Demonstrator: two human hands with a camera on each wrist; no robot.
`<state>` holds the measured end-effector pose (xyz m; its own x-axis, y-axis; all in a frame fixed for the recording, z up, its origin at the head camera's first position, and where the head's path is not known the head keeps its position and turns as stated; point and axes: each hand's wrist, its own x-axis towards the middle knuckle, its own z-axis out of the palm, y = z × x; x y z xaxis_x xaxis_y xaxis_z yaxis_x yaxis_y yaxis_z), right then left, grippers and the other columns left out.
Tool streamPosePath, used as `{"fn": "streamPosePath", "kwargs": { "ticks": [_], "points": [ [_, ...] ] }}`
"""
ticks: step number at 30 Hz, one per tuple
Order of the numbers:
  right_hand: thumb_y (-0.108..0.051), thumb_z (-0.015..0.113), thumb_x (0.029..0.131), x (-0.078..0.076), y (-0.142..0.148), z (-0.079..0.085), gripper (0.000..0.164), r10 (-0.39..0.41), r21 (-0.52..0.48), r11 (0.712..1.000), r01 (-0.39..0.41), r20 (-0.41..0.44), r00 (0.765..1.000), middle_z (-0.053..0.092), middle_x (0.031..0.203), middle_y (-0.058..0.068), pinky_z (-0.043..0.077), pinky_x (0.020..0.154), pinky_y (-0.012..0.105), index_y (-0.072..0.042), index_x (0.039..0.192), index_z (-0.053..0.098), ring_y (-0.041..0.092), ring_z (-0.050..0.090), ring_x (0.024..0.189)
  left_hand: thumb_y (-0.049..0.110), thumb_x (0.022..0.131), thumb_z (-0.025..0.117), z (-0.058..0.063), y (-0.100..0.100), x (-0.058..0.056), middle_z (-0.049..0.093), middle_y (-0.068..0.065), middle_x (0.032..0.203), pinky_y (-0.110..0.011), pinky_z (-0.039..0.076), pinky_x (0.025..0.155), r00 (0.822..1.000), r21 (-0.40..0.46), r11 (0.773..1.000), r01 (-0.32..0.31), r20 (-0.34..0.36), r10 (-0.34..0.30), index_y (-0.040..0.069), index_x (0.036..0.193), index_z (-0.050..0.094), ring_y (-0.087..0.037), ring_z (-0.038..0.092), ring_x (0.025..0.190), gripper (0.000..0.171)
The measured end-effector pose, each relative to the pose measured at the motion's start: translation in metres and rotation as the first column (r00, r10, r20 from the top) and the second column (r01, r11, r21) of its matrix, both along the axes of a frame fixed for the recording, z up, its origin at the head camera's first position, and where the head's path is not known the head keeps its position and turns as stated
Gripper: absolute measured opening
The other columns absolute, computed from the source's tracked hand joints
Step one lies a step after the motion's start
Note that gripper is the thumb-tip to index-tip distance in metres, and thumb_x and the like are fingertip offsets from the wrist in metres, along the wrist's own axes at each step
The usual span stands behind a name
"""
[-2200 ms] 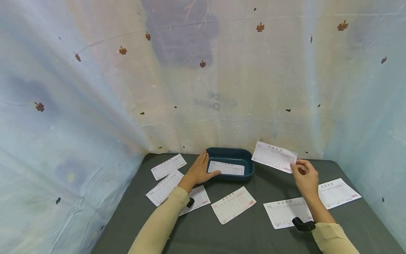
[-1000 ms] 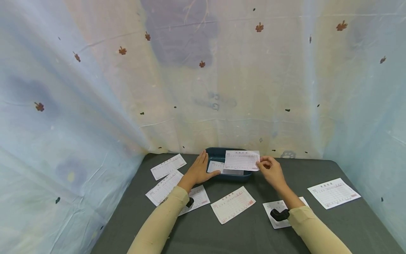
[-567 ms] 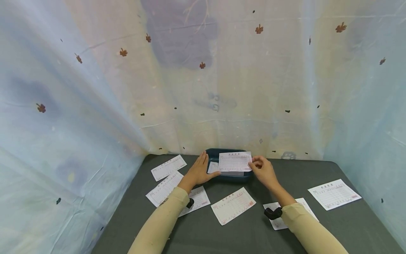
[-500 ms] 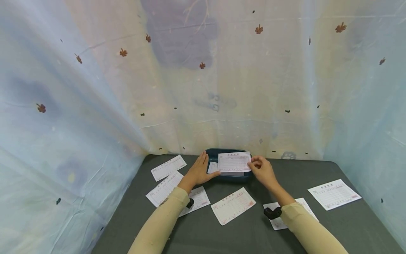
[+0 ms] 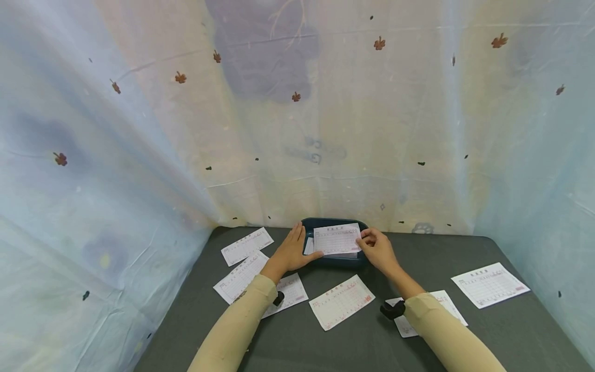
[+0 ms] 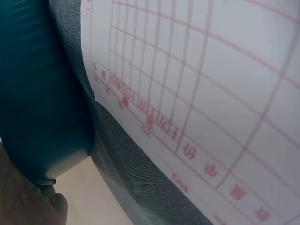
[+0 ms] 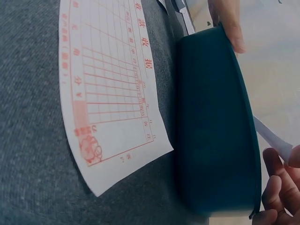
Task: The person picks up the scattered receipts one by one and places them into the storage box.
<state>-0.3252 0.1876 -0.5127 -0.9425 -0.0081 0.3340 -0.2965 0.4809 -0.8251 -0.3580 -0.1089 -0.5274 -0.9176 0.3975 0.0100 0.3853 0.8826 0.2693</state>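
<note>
A dark teal plastic bin [image 5: 335, 263] stands at the back of the table. My left hand [image 5: 292, 252] rests on its left rim with fingers straight; the right wrist view shows this hand [image 7: 228, 21] at the bin's far end. My right hand [image 5: 377, 253] pinches a printed receipt [image 5: 335, 239] by its right edge, over the bin's opening. Under it, another slip [image 5: 309, 246] lies inside the bin, mostly covered. In the right wrist view, the held receipt [image 7: 273, 139] tilts over the rim, beside curled fingers [image 7: 273, 192].
On the dark grey table [image 5: 353, 349], loose receipts lie on both sides: a receipt [image 5: 247, 246] at back left, overlapping ones [image 5: 241, 276] by my left forearm, one [image 5: 341, 302] in front of the bin, one [image 5: 490, 285] at right. My right forearm partly covers another receipt [image 5: 448, 307].
My right hand has carried the receipt leftward from beside the bin to over its opening, and it now sits a little lower. The left hand has stayed on the rim.
</note>
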Motion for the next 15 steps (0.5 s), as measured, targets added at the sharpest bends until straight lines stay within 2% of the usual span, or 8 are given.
{"fn": "streamPosePath", "kwargs": {
  "ticks": [9,15],
  "points": [
    [-0.003,0.076,0.098,-0.0033,-0.0048,0.0,0.016,-0.002,0.044,0.999,0.0,0.035,0.999,0.078,0.088,0.017,0.048,0.07,0.024,0.005,0.109,0.066,0.016,0.063,0.076,0.084,0.098,0.045,0.0006,-0.0003,0.0004,-0.001,-0.016,0.18,-0.045,0.012,0.134,1.0,-0.01,1.0,-0.003,-0.002,0.003,-0.001,0.171,0.011,-0.031,0.002,0.167,0.117],
    [-0.004,0.077,0.097,-0.0039,-0.0062,-0.002,0.017,-0.015,0.081,0.997,0.011,0.05,0.999,0.073,0.085,0.012,0.045,0.068,0.025,0.005,0.108,0.067,0.014,0.058,0.073,0.085,0.098,0.045,0.0006,0.0005,0.0008,-0.003,-0.014,0.18,-0.045,0.011,0.134,1.0,-0.006,1.0,-0.007,0.011,0.007,0.0,0.171,0.008,-0.031,0.002,0.167,0.118]
  ]
}}
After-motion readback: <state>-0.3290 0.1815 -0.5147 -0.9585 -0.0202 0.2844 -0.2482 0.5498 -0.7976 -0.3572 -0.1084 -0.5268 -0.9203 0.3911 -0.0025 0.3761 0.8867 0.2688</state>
